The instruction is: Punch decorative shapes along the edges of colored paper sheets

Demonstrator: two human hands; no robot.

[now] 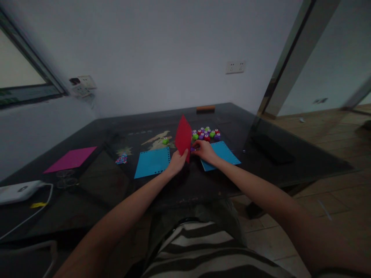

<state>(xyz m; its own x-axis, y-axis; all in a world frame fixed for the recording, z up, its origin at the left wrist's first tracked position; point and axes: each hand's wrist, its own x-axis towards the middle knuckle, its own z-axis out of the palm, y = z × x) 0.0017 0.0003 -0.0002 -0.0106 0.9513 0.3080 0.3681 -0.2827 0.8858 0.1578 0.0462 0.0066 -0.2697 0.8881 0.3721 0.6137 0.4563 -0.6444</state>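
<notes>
My left hand pinches the lower edge of a red paper sheet and holds it upright over the dark glass table. My right hand is closed on a small purple punch at the sheet's lower right edge. One blue sheet with punched holes lies left of my hands. Another blue sheet lies under my right wrist. A cluster of small coloured punches sits just behind my right hand, and a single green punch lies left of the red sheet.
A magenta sheet lies at the table's left. A small heap of paper bits sits near it. A white device with a cable rests at the near left. An orange-topped block stands at the far edge.
</notes>
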